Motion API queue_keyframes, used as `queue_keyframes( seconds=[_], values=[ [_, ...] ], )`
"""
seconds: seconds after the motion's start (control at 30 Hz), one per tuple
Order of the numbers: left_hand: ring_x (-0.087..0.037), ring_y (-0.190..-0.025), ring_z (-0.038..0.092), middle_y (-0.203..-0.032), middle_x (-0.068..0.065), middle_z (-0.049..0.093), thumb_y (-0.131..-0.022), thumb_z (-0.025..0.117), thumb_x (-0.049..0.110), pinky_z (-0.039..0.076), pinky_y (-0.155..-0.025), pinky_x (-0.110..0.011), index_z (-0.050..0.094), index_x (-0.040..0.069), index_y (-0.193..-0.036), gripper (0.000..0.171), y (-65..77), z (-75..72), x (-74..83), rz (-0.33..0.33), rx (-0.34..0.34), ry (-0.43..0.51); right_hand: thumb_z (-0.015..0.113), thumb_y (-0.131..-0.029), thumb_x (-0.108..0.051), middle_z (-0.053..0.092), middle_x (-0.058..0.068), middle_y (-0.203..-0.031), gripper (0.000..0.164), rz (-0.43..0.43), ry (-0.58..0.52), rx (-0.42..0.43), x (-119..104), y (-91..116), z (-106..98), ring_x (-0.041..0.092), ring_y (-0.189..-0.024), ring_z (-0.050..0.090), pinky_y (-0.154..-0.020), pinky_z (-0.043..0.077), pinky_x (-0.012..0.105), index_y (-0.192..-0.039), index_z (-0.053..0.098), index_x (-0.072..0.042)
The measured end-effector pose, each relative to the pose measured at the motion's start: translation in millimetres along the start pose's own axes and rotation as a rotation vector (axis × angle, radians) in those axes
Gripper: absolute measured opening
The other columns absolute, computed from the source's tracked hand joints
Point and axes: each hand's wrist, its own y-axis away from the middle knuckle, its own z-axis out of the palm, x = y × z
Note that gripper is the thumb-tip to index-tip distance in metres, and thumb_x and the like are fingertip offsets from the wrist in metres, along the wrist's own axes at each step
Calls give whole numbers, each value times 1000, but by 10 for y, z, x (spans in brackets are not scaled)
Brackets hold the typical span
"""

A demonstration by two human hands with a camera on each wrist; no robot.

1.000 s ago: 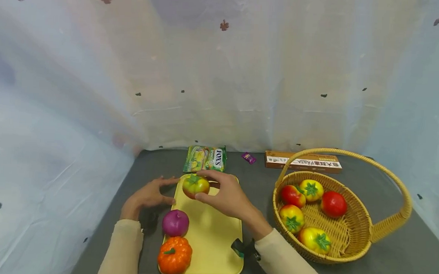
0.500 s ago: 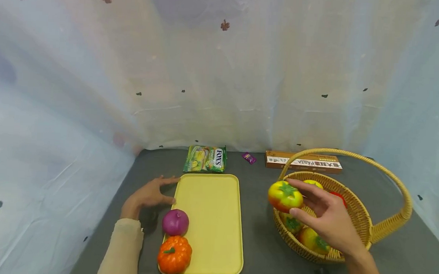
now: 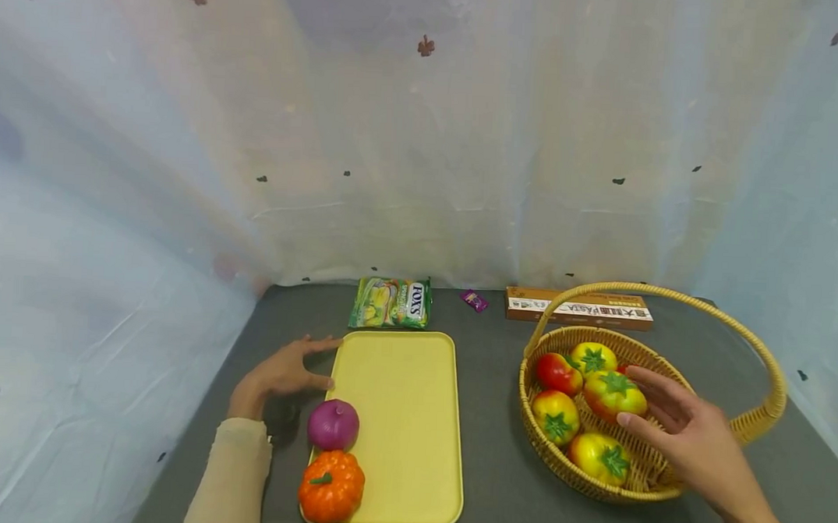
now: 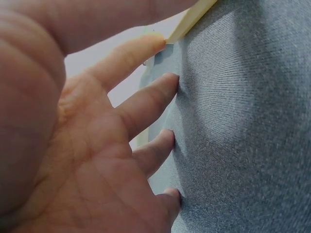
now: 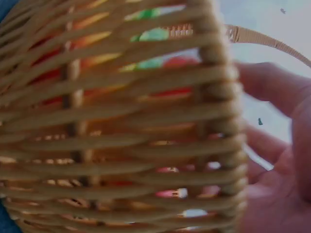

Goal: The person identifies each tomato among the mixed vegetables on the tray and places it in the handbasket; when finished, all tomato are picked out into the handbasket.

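Note:
In the head view my right hand is over the wicker basket, with thumb and fingertips pinching a yellow-red tomato with a green leafy top. Several more tomatoes lie in the basket, among them a yellow one nearest the front. The right wrist view is mostly filled by the basket's woven wall, which hides the tomato's contact with the fingers. My left hand has its fingers spread at the left edge of the yellow tray. Its fingertips rest on the grey tabletop in the left wrist view.
A purple onion and an orange pumpkin sit at the tray's left side. Behind it lie a green Fox's packet, a small purple wrapper and a brown pasta box. The basket's tall handle arches over its right side.
The right hand carried the tomato from above the tray rightward to the basket, and it is now lower, inside the rim area. The left hand has stayed at the tray's edge.

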Motion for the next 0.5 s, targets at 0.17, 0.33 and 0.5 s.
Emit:
queue_keyframes(
  seconds=[0.17,0.33,0.5],
  values=[
    [-58,-165,12,-172,-19,44,-90,90,23,20,-126,-82,57,15,-161,79,-5,17,-17,-1,-1,8,79,-103,-29,61,19,-157,70,91,57,-77,66,-14,-24,-25,-121,55,-91,58,10,-163,50,-6],
    [-58,-165,13,-172,-20,45,-89,90,22,20,-126,-81,57,15,-161,79,1,32,-11,-1,3,9,80,-103,-29,59,28,-157,69,88,55,-75,46,-22,-22,-23,-121,57,-90,58,11,-162,51,-7],
    [-58,-165,13,-172,-20,44,-90,89,22,22,-126,-81,56,15,-162,80,2,27,-2,-7,-3,-1,80,-103,-34,60,26,-157,69,61,126,-60,-93,-65,-18,-26,-120,53,-90,56,9,-162,53,-11]
  ],
)
